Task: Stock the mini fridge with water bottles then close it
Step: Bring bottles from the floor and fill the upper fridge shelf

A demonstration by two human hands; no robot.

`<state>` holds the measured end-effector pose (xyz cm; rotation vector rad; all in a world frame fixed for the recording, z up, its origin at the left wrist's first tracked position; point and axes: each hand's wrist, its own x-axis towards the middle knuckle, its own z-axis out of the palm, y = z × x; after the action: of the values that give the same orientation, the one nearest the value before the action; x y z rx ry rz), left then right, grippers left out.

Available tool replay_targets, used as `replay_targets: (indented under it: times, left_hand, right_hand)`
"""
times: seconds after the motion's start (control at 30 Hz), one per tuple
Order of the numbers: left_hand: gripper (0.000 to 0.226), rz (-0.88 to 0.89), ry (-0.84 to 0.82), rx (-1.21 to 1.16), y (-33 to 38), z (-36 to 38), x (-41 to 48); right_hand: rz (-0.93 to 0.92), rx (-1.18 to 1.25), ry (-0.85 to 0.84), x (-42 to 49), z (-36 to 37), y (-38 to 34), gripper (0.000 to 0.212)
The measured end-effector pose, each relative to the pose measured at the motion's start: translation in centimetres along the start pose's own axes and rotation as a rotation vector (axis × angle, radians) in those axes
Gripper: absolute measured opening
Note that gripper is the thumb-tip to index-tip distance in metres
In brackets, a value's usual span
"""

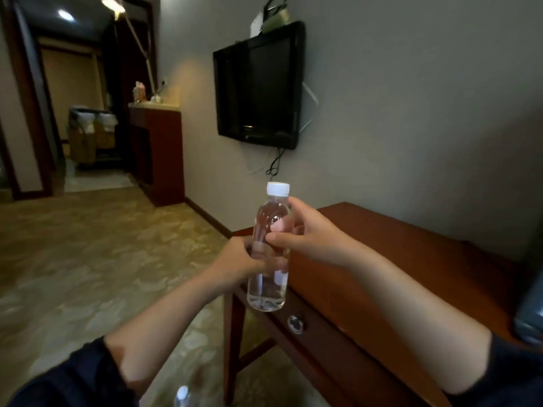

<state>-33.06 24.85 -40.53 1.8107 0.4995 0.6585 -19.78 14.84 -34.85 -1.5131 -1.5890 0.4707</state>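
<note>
- Head view: wooden desk (411,259) fills right side, against wall; dark TV (258,83) mounted above it.
- Wooden cabinet (155,148) far left down the wall, well apart from hands; mini fridge not seen anywhere, can't tell which way it lies.
- Left hand (238,259) curled round bottle's middle from left side.
- Right hand (302,236) wraps upper body from right, thumb across front, just above left hand.
- Water bottle (269,292) held in air at desk's front-left corner, long axis upright, white cap (278,189) on top, base clear of desk.
- Both hands equally on it; likely handoff or carry to fridge next.
- Second bottle top (182,395) blurred at bottom edge.
</note>
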Motion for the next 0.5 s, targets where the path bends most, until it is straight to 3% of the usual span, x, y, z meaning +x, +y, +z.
replay_targets:
  times: [0.17, 0.33, 0.5]
  left_hand:
    - [0.016, 0.121, -0.164, -0.005, 5.3, 6.3, 1.8]
    - [0.033, 0.219, -0.311, 0.004, 10.2, 13.5, 4.2]
    - [0.048, 0.325, -0.419, -0.013, 14.2, 21.3, 6.4]
  right_hand:
    - [-0.007, -0.109, 0.166, -4.7, -6.9, -1.1, 0.043]
    - [0.024, -0.216, 0.327, -9.7, -14.3, -2.3, 0.031]
    - [0.074, -0.322, 0.557, -14.9, -20.4, -2.9, 0.045]
